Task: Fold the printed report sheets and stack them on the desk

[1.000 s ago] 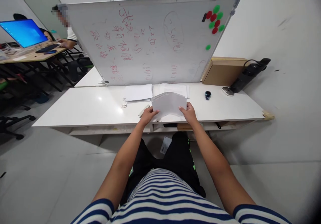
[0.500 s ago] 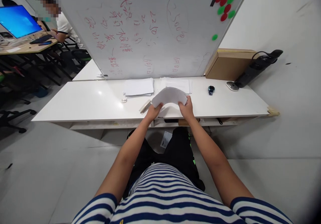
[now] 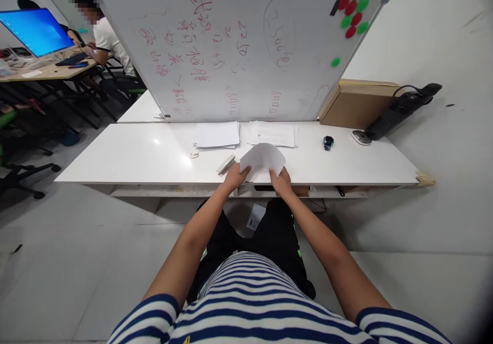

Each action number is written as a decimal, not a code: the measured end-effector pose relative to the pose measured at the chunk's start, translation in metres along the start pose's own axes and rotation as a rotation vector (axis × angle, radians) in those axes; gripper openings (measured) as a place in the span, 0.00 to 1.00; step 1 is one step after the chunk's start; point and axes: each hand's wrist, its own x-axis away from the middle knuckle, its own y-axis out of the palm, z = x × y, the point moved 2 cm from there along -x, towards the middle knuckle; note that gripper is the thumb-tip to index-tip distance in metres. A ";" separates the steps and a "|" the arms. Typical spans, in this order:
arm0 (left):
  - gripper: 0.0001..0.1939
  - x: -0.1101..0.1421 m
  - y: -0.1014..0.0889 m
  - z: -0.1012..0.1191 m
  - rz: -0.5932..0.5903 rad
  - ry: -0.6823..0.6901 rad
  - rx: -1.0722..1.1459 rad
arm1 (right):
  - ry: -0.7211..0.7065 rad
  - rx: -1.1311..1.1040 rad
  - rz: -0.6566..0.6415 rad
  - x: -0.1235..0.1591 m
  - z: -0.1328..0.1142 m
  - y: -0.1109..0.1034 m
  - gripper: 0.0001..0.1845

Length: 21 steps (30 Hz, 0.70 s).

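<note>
White paper (image 3: 263,156) bends upward in an arch between my two hands, above the front edge of the desk. My left hand (image 3: 235,176) pinches its left end, thumb on top. At the right end my right hand (image 3: 281,180) grips it the same way. Whether it is one sheet or several I cannot tell. A pale stapler (image 3: 226,165) lies just left of my left hand. Beyond the held paper lie two stacks of paper, a left stack (image 3: 217,134) and a right stack (image 3: 273,134).
A whiteboard (image 3: 246,51) with red writing and magnets stands along the back of the white desk (image 3: 127,154). To the right are a watch (image 3: 328,142), a mouse (image 3: 361,137), a cardboard box (image 3: 356,105) and a black bottle (image 3: 402,110). A person (image 3: 111,41) sits far left near a monitor (image 3: 36,31).
My hands have come slightly closer together and lower, and the paper has tilted so more of its face shows. The camera view has shifted a little.
</note>
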 end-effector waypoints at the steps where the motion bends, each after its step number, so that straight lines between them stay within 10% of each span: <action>1: 0.25 0.001 -0.001 0.000 -0.017 -0.024 -0.005 | 0.001 -0.004 0.010 0.002 -0.001 0.000 0.26; 10: 0.27 0.015 -0.027 0.004 -0.310 -0.187 0.085 | 0.192 -0.127 -0.201 0.039 0.000 -0.039 0.21; 16: 0.24 0.000 -0.047 0.004 0.156 -0.037 -0.479 | 0.375 -0.355 -0.174 0.078 0.027 -0.061 0.18; 21: 0.25 -0.014 -0.043 -0.018 0.087 -0.110 -0.598 | 0.480 -0.444 -0.182 0.088 0.027 -0.062 0.15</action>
